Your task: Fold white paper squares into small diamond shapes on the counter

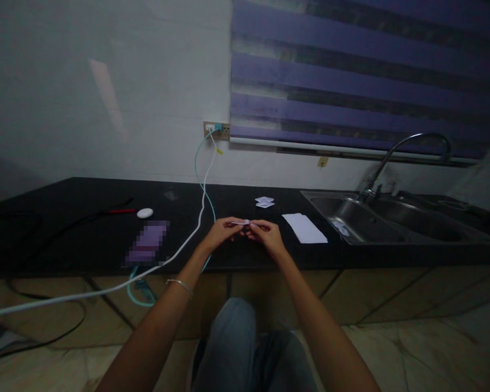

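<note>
With the fingers of our left hand and right hand we pinch a small white paper piece over the black table. It looks narrow, thin and plain, partly hidden by our fingertips, its finer detail too small to make out.

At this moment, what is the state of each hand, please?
Left hand: closed, pinching a small white paper piece.
Right hand: closed, pinching the same piece's other end.
</note>
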Demonstrator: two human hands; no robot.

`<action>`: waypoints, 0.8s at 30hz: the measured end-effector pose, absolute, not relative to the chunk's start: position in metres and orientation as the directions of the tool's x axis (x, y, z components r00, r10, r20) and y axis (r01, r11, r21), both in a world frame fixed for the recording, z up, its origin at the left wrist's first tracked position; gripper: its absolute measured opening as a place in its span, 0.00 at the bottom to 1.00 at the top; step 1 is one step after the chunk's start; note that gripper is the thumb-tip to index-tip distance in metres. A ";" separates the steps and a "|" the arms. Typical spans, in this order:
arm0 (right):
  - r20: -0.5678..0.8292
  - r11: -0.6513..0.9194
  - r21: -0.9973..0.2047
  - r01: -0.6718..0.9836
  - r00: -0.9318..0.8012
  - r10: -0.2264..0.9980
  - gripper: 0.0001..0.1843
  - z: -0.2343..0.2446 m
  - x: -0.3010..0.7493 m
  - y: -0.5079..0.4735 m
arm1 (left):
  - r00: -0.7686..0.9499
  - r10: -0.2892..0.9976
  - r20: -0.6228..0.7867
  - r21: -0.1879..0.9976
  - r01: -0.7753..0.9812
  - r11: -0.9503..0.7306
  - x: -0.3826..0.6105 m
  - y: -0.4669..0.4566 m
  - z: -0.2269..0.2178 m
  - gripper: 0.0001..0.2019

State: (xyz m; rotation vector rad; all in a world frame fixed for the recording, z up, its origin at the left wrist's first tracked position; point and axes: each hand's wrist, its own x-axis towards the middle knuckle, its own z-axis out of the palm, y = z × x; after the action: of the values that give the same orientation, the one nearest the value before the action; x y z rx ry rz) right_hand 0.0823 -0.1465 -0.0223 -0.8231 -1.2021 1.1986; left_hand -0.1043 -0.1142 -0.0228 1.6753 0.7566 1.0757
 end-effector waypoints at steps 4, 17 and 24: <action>0.253 0.238 -0.947 -0.215 -0.046 0.966 0.21 -0.021 0.082 -0.148 | 0.409 0.865 0.290 0.948 0.004 -0.319 -0.104 -0.119 -0.019 0.24; 0.279 0.268 -0.951 -0.151 -0.054 0.959 0.20 -0.023 0.084 -0.147 | 0.342 0.881 0.327 0.928 0.062 -0.369 -0.104 -0.127 -0.009 0.17; 0.308 0.297 -0.940 -0.167 -0.048 0.950 0.20 -0.027 0.086 -0.143 | 0.348 0.878 0.327 0.933 0.030 -0.360 -0.103 -0.124 -0.014 0.21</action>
State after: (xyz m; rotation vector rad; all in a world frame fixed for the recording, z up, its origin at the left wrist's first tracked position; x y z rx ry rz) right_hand 0.0861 -0.1435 -0.0270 -0.8317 -1.2747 1.1015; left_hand -0.1030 -0.1240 -0.0136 1.6805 0.8210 1.1424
